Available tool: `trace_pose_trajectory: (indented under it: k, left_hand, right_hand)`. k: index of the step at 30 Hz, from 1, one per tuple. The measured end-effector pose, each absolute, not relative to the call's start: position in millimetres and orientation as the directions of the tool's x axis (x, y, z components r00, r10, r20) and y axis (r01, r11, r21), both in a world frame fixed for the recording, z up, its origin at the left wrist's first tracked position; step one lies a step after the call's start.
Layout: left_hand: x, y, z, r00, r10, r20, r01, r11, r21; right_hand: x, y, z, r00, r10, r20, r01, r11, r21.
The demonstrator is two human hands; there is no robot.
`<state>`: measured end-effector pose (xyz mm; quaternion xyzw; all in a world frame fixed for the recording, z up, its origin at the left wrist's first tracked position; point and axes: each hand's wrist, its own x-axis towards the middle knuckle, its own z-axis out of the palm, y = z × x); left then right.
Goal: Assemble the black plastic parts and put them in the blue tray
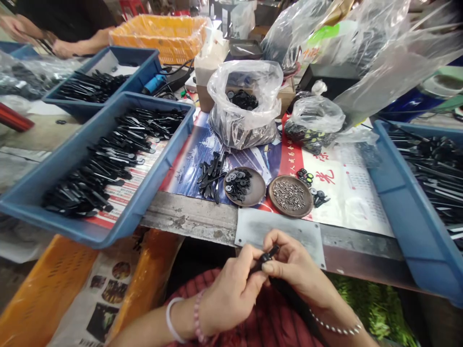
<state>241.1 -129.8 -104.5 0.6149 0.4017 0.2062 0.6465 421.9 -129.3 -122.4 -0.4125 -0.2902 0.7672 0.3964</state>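
Close to my body, in front of the table edge, my left hand (235, 289) and my right hand (294, 265) meet around a small black plastic part (269, 254). Fingers and thumbs of both hands pinch it, hiding much of its shape. Just beyond my hands lies a grey metal plate (278, 222) at the table edge. Past it are a round dish (257, 188) with black disc-shaped pieces and another dish (308, 205) full of small silver metal pins. Long black parts (211, 176) lie in a pile left of the dishes.
Blue trays holding black long parts stand at left (144, 212) and right (401, 207). An open plastic bag (242, 130) of black pieces and a tied bag (318, 120) stand behind the dishes. Far left, another person's hands (67, 48) work beside an orange crate (155, 36).
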Motion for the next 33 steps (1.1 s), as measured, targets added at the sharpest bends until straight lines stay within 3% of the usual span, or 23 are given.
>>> trace_pose_trajectory:
  k: [6, 10, 13, 18, 23, 28, 33]
  left_hand:
    - [247.2, -124.4, -107.1, 0.671, 0.651, -0.354, 0.005, 0.474, 0.881]
    - [251.2, -124.4, -121.2, 0.714, 0.596, -0.368, -0.127, 0.627, 0.768]
    - [252.2, -125.7, -127.3, 0.682, 0.629, -0.373, -0.173, 0.634, 0.753]
    - [251.2, -130.3, -121.5, 0.674, 0.629, -0.388, -0.107, 0.603, 0.791]
    - [250.4, -133.5, -118.8, 0.581, 0.721, -0.377, -0.179, 0.565, 0.806]
    - [244.8, -130.3, -116.7, 0.624, 0.683, -0.380, -0.099, 0.552, 0.828]
    - [239.1, -133.1, -117.5, 0.636, 0.689, -0.348, -0.177, 0.569, 0.803]
  right_hand:
    - [434.3, -131.3, -112.1, -0.188, 0.939, -0.288, -0.224, -0.326, -0.918]
    - [430.6, -133.0, -111.9, -0.162, 0.944, -0.287, -0.172, -0.313, -0.934]
    - [425.1, -134.5, -117.7, -0.133, 0.948, -0.289, -0.191, -0.311, -0.931]
    - [419.8, -135.0, -120.7, -0.144, 0.951, -0.274, -0.233, -0.302, -0.924]
    - [415.3, -134.7, -114.1, -0.102, 0.984, -0.149, -0.097, -0.159, -0.982]
    - [410.7, -133.5, -119.1, -0.116, 0.976, -0.183, -0.124, -0.197, -0.973]
    - [408.3, -136.6, -117.5, -0.082, 0.988, -0.129, -0.111, -0.137, -0.984]
